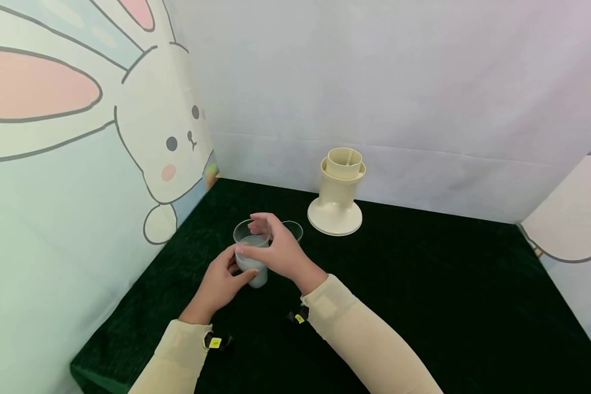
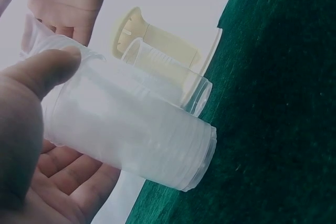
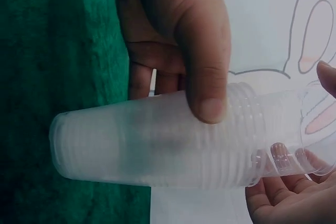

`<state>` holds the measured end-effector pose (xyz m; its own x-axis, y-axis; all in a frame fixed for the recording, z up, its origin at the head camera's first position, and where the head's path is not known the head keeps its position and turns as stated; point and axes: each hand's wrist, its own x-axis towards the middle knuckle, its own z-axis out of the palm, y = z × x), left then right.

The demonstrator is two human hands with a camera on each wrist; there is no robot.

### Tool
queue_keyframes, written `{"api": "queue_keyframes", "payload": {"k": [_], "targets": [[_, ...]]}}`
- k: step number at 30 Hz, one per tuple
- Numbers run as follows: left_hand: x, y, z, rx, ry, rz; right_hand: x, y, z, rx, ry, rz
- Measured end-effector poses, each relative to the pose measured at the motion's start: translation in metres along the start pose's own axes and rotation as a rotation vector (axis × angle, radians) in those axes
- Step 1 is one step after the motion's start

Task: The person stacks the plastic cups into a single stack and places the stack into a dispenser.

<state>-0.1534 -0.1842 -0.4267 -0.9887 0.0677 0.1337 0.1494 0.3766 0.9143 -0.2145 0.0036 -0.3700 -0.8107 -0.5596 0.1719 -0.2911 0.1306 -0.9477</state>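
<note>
Cups (image 2: 142,124) (nested, axis nearly vertical) face upward, left hand (image 1: 220,284) and right hand (image 1: 285,254) gripping.

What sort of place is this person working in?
Probably a small staged corner set up for recording or demonstrations: a dark green cloth covers the work surface, a plain white backdrop hangs behind, and a cartoon rabbit decorates the left side.

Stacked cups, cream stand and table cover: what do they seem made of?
Stacked cups: probably thin plastic, smooth and translucent; green background shows through the walls.
Cream stand: likely rigid plastic, slightly glossy; its round base carries a soft sheen.
Table cover: seemingly velvet-like fabric; its green surface looks napped and mottled, fiber unclear.
</note>
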Motion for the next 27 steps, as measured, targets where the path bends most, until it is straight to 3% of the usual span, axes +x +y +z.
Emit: {"api": "queue_keyframes", "payload": {"k": [4,14,20,27], "targets": [[-0.004,0.016,0.0,0.0,-0.003,0.006,0.0,0.007,0.001,-0.005,0.007,0.023],[-0.004,0.016,-0.001,0.009,-0.005,0.026,-0.003,0.028,0.008,-0.002,-0.019,0.069],[-0.005,0.017,-0.002,0.014,-0.007,0.025,-0.006,0.034,0.009,-0.011,-0.03,0.058],[-0.004,0.013,-0.001,0.008,-0.001,0.034,-0.009,0.04,0.01,-0.023,-0.024,0.11]]}}
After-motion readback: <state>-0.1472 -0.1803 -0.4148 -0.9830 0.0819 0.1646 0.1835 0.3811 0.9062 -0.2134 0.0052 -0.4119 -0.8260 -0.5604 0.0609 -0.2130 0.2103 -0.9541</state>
